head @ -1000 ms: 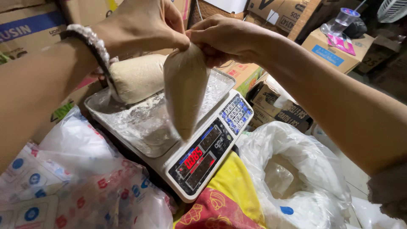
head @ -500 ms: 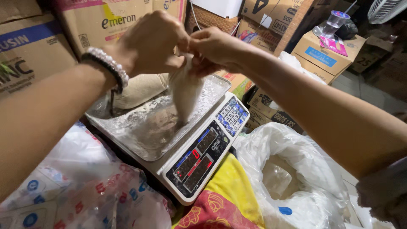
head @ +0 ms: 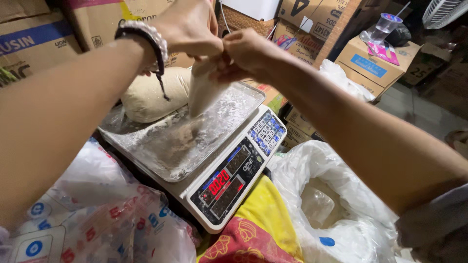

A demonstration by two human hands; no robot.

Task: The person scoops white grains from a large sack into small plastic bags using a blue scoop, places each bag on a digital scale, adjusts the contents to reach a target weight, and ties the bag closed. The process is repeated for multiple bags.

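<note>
Bag (head: 202, 92) of powder hangs filled above the scale (head: 214, 160); left hand (head: 187, 27) and right hand (head: 246, 53) pinch its neck at twelve o'clock, untied.

two hands, the left hand (head: 187, 27) and the right hand (head: 243, 56), are pinching one small filled bag (head: 202, 90) between their fingers. below the fingers one scale (head: 214, 160) is sitting, one stuffed sack (head: 148, 95) is lying on it, and one big open white bag (head: 331, 199) is resting lower right.
</note>
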